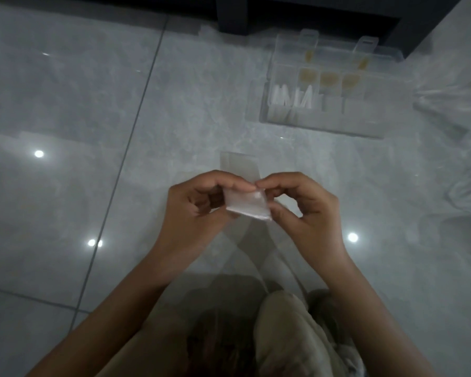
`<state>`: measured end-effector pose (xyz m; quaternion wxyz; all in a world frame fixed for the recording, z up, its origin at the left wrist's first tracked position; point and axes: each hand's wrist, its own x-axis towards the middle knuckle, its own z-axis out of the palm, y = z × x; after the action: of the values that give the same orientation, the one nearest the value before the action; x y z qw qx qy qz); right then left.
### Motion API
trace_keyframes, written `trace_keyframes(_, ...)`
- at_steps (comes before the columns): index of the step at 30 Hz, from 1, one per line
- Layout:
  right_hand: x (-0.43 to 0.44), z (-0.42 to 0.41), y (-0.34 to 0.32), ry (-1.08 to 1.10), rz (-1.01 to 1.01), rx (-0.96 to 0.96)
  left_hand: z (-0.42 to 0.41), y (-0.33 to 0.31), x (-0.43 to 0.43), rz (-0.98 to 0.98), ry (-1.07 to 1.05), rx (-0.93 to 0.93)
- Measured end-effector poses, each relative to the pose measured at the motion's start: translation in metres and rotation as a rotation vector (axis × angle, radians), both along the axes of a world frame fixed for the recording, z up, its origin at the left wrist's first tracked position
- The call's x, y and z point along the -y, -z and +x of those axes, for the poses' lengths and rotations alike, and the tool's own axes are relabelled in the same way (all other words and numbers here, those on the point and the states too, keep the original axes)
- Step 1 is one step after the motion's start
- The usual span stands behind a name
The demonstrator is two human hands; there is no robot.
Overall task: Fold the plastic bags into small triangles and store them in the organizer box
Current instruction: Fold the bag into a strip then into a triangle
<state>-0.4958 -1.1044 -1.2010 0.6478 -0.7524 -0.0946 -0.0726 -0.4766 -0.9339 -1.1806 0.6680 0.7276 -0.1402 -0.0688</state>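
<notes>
Head view: left hand (199, 197) and right hand (297, 202) pinch the folded bag (248, 204) above the floor (65, 104), near centre. Each grip closes narrowly on its edges, likely to keep the creases. The box (337, 126) lies far right, open, holding triangles (291, 97).

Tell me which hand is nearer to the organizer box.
Right. The right hand pinches the folded bag in front of the organizer box; the left hand pinches its other side, farther left.
</notes>
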Motion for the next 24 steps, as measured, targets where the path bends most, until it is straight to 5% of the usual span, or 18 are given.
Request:
trace_keyframes(10, -0.004, 0.0, 0.001, 0.022, -0.03, 0.054, -0.004, -0.007, 0.004, 0.009, -0.142, -0.171)
trace_keyframes(20, -0.017, 0.001, -0.01, 0.076, 0.378, -0.389, -0.008, -0.008, 0.014, 0.053, -0.171, -0.275)
trace_keyframes(24, -0.013, 0.005, -0.015, 0.047, 0.4, -0.405, -0.006, -0.009, 0.015, 0.042, -0.167, -0.331)
